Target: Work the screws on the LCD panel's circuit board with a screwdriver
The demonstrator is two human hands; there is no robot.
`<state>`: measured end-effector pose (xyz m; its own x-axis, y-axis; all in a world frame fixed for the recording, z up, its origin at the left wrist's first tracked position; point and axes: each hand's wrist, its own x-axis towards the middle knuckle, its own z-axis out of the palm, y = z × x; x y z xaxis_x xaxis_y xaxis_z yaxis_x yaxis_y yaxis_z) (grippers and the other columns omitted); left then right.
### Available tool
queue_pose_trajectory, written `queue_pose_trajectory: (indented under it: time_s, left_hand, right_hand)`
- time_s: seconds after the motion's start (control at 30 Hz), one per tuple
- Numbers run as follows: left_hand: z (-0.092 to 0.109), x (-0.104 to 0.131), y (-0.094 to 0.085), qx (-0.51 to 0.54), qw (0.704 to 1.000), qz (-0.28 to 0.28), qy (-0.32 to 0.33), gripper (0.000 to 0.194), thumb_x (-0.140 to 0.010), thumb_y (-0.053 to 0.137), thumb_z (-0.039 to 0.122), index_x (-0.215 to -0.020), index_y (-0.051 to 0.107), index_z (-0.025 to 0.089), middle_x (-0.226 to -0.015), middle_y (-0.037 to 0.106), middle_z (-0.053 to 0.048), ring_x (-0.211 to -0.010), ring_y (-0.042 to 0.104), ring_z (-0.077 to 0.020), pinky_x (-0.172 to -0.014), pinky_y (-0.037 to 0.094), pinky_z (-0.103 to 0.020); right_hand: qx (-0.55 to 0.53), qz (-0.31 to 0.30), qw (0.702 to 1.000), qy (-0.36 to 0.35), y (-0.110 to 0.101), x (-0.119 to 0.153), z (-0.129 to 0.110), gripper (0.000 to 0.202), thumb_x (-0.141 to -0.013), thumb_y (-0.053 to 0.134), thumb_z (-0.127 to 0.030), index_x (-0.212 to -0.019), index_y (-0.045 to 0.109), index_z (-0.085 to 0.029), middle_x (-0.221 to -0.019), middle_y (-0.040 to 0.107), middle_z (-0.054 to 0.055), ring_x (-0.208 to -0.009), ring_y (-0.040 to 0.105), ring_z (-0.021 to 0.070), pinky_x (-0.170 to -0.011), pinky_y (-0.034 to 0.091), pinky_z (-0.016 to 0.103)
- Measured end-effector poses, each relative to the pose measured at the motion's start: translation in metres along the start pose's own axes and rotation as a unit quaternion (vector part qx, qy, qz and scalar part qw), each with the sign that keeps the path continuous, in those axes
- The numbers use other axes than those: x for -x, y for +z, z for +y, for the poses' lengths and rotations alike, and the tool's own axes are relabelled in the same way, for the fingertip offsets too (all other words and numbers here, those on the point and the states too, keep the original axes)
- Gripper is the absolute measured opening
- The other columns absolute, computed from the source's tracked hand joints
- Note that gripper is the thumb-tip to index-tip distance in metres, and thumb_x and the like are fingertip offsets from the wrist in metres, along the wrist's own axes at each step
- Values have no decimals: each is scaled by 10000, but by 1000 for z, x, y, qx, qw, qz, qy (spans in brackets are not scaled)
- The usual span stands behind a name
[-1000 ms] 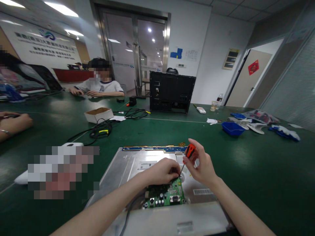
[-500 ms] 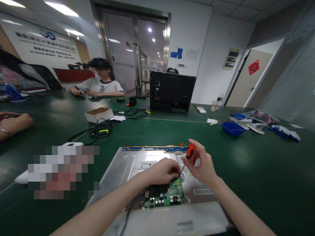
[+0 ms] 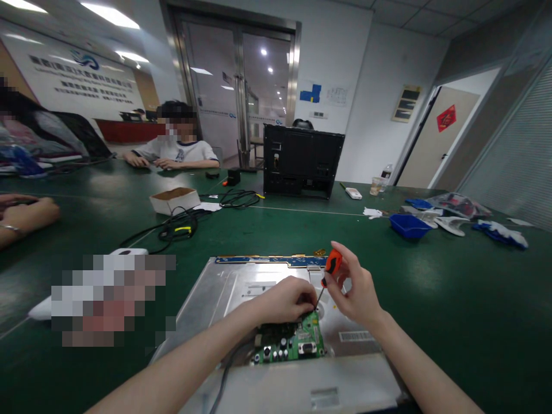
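In my right hand is a screwdriver with an orange and black handle, its shaft slanting down to the upper right corner of a green circuit board. My left hand is closed by the screwdriver tip, over the board's upper edge; what its fingers hold, if anything, is hidden. The board lies on a silver metal panel with a blue strip along its far edge. A grey cable runs down over the panel's near part.
On the green table are black cables, a white box, a blue tray and gloves. A black monitor stands beyond. People sit at the left and across; a blurred patch covers the near left.
The fingers of my right hand have shifted slightly on the screwdriver, showing more of its lower end. My left hand is in the same place.
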<state>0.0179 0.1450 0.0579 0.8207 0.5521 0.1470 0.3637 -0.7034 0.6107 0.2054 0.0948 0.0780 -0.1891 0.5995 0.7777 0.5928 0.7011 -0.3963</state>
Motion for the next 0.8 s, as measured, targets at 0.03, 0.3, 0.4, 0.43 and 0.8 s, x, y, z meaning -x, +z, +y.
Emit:
queue_pose_trajectory:
  time_s: [0.03,0.3,0.4,0.43,0.8]
  left_hand:
    - [0,0,0,1,1000,0,1,180,-771,631,34,-828,744,162,-792,732,-21,-708,634,-160,-677,450,-225]
    - [1,0,-1,-1,1000,1,-2,186,-756,629,29,-824,740,162,-788,732,-19,-707,635,-162,-679,448,-228]
    - [1,0,-1,-4,1000,4,3,185,-759,635,23,-824,738,162,-777,726,-16,-694,626,-158,-660,437,-224]
    - [1,0,-1,-4,1000,4,2,183,-761,637,22,-826,738,160,-777,726,-17,-692,624,-157,-656,434,-222]
    - [3,-1,-2,-1,1000,0,0,162,-767,661,7,-797,738,147,-755,715,-12,-669,602,-144,-643,412,-208]
  right_hand:
    - [1,4,1000,0,0,0,0,536,-925,535,-207,-1437,378,-227,-685,625,-42,-468,582,113,-434,477,199]
    - [27,28,999,-3,3,2,5,463,-953,604,-354,-1357,421,-221,-617,566,-78,-436,553,102,-425,443,185]
    - [24,21,999,-2,3,3,5,467,-957,599,-357,-1363,414,-222,-626,576,-71,-439,554,102,-425,441,185]
    - [18,17,1000,-2,3,3,5,469,-957,591,-343,-1371,408,-220,-641,588,-63,-443,558,102,-426,444,186]
    - [-7,19,1000,-12,0,0,0,552,-902,534,-177,-1426,371,-233,-710,623,-37,-484,586,114,-447,484,208]
